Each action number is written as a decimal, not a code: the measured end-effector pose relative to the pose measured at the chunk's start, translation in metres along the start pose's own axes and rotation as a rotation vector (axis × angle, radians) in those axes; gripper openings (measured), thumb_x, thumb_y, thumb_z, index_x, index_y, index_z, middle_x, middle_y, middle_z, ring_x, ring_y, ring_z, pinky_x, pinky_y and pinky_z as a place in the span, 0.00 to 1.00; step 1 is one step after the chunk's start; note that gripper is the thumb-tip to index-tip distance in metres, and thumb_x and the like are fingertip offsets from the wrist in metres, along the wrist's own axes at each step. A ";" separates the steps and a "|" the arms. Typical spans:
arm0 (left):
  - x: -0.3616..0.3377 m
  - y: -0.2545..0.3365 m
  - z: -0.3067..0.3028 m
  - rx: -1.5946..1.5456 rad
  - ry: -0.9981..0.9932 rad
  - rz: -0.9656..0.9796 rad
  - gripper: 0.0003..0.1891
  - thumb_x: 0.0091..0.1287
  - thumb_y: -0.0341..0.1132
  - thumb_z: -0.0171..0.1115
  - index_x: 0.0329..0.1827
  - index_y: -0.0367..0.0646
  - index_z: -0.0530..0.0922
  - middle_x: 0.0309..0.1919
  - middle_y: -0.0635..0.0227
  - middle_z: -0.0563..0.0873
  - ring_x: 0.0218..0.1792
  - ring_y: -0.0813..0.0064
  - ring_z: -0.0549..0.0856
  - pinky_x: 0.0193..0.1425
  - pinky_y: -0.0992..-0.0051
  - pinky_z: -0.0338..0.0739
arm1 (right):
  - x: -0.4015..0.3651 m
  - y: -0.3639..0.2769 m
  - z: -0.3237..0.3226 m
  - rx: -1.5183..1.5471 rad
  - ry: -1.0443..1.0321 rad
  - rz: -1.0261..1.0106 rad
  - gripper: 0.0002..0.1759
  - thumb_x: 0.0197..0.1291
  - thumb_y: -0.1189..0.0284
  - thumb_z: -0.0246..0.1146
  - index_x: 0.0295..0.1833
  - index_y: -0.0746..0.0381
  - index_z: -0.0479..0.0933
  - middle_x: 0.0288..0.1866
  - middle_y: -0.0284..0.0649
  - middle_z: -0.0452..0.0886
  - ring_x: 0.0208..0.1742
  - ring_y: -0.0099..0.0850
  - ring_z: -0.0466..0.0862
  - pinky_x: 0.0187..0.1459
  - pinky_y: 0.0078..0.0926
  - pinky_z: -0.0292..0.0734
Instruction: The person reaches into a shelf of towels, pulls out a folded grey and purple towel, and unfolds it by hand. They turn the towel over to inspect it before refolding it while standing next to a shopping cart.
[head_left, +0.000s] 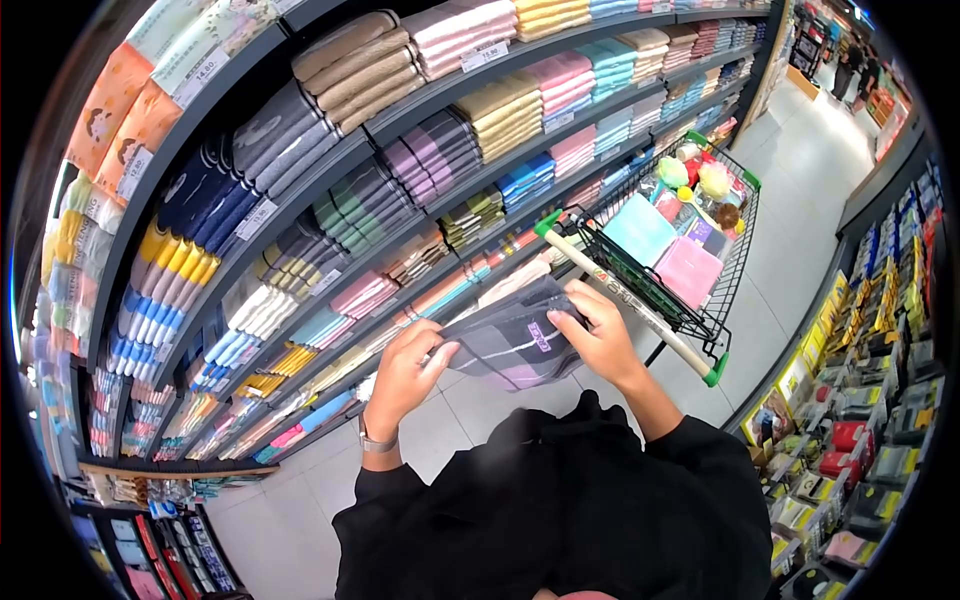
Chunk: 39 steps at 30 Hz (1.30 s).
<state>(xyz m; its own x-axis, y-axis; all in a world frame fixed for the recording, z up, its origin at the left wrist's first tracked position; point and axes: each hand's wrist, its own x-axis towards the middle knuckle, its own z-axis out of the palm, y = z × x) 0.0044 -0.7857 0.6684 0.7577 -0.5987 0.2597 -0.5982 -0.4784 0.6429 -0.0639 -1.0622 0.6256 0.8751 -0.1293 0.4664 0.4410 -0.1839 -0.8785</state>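
A folded plaid towel (510, 345) in dark grey and purple, with a small purple label, is held in front of my body. My left hand (405, 368) pinches its left edge between thumb and fingers. On the opposite side, my right hand (603, 330) grips the towel with the thumb on top, close to the label. Just beyond the right hand stands a shopping cart (650, 312) with a pale handle and green corners. Inside the cart lie a light blue folded item (640, 228), a pink one (688, 270) and several colourful goods.
Curved shelves (400, 130) on the left carry stacks of folded towels (430, 160) with price tags. Racks of small packaged goods (850, 440) line the right side. A tiled aisle (790, 190) runs between them, with people (852, 68) far off at the top right.
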 end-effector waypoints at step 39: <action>0.049 0.054 0.075 -0.030 0.206 0.319 0.13 0.62 0.23 0.67 0.45 0.37 0.72 0.32 0.55 0.81 0.27 0.56 0.83 0.31 0.66 0.76 | -0.012 -0.002 0.014 0.156 0.098 0.090 0.10 0.65 0.78 0.64 0.50 0.69 0.77 0.41 0.42 0.80 0.42 0.30 0.81 0.46 0.27 0.75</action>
<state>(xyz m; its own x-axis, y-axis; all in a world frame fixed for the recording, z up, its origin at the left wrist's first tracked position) -0.0103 -0.8892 0.6615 0.5733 -0.5711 0.5876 -0.8068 -0.2682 0.5265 -0.0727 -1.0467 0.6198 0.8920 -0.2340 0.3866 0.3943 -0.0150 -0.9188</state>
